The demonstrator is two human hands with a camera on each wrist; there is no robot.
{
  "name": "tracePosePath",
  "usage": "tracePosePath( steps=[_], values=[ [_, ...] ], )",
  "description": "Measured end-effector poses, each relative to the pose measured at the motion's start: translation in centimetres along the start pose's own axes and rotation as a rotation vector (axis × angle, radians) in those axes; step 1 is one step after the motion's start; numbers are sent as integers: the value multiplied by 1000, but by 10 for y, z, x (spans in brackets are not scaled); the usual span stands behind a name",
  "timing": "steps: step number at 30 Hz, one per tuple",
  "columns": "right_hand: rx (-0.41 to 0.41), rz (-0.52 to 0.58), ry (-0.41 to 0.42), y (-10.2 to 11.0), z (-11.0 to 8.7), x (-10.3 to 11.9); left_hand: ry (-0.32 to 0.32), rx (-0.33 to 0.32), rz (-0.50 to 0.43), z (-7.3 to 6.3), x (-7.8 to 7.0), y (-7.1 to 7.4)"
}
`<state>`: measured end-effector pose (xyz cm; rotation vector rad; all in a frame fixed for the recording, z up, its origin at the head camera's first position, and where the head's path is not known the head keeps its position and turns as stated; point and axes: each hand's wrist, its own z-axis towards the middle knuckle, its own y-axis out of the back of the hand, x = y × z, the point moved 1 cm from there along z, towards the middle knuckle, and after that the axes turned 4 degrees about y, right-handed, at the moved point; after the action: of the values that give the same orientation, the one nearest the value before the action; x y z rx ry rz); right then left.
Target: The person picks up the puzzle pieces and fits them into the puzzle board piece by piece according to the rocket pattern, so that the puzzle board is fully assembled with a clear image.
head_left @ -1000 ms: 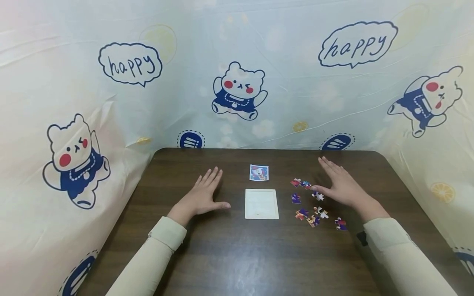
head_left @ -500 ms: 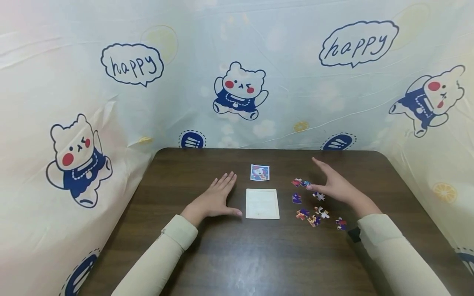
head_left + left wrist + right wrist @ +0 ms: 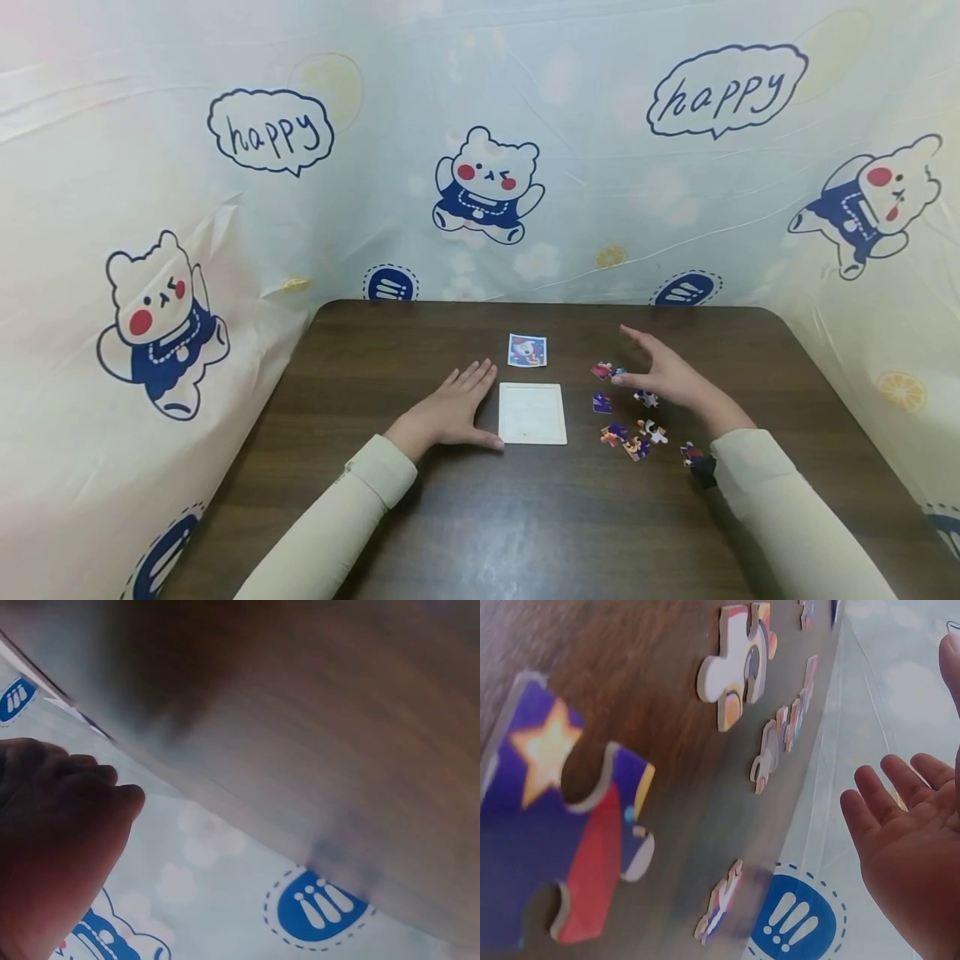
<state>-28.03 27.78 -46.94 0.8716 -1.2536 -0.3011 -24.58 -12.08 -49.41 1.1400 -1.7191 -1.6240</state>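
My left hand (image 3: 453, 412) lies at the left side of a white square puzzle tray (image 3: 532, 414), fingers straight and thumb tip right at the tray's lower left corner. To the right, my right hand (image 3: 667, 375) is held over the jigsaw pieces with thumb and fingers spread apart, nothing between them. Its thumb overlaps a blue piece (image 3: 617, 372) in the head view. A purple piece (image 3: 602, 402) lies between the tray and that hand. In the right wrist view a piece with a yellow star (image 3: 551, 750) looms large, and a white piece (image 3: 731, 671) lies beyond it.
A small picture card (image 3: 527, 351) lies behind the tray on the dark wooden table (image 3: 480, 517). Several more pieces, such as an orange and purple one (image 3: 636, 449), lie nearer the front. A printed curtain (image 3: 585, 150) surrounds the table's far sides.
The left hand has moved right, up to the tray's left side. My right hand has shifted left over the pieces, its thumb now further left. Tray, card and pieces stay put.
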Motion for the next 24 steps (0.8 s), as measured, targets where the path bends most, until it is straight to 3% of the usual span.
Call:
tracePosePath(
  steps=[6,12,19,24],
  values=[
    [16,13,-10,-5,5,0,0,47,-42,1,-12,2],
    [22,11,-6,-9,9,-3,40,90,-102,1,-24,5],
    [33,9,-9,-13,13,-6,120,102,-94,2,-32,6],
    [53,24,-39,-15,17,-7,142,110,-77,4,-34,7]
  ],
)
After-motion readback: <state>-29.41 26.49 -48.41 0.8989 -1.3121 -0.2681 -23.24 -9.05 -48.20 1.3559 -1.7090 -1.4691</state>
